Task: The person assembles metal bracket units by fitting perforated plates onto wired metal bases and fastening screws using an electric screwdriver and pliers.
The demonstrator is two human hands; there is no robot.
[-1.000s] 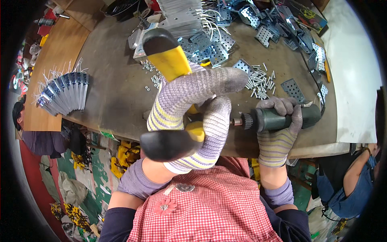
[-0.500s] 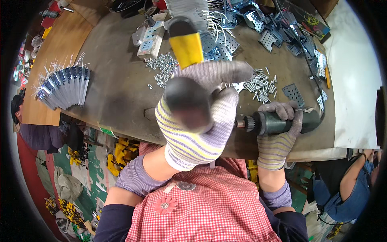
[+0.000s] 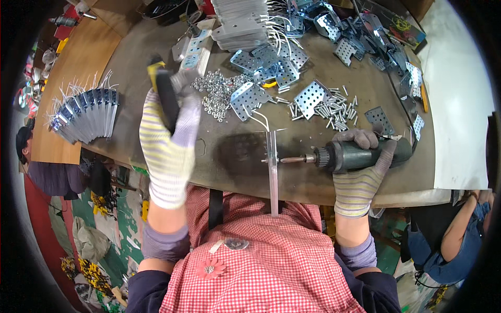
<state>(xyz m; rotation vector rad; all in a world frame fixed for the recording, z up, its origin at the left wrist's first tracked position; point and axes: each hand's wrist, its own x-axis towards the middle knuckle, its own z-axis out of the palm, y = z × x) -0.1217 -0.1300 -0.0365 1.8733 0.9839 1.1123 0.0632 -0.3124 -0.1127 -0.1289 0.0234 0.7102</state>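
My right hand [image 3: 362, 172], in a striped knit glove, is closed round a dark green electric screwdriver [image 3: 347, 158]. Its bit points left and reaches a small screw [image 3: 267, 161] crossing a narrow metal strip [image 3: 273, 180]. That strip stands on edge at the table's front, its lower end against my apron and two white wires at its far end. Well left of it, my gloved left hand [image 3: 169, 146] grips a black-and-yellow handled tool [image 3: 167, 96]; blur hides its exact kind. Beyond the strip lie a perforated metal bracket [image 3: 249, 99] and another bracket [image 3: 311, 99].
Nuts [image 3: 214, 94] are heaped left of centre, screws [image 3: 336, 110] at right. Flat wired strips [image 3: 237, 28] are stacked at the back. More wired strips [image 3: 94, 112] fan out at left. The tool's cable [image 3: 399, 94] runs along the right. People sit at both sides.
My left hand has swung left and away from the strip with the black-and-yellow tool, uncovering the strip, screw and bit. My right hand and the electric screwdriver have barely moved.
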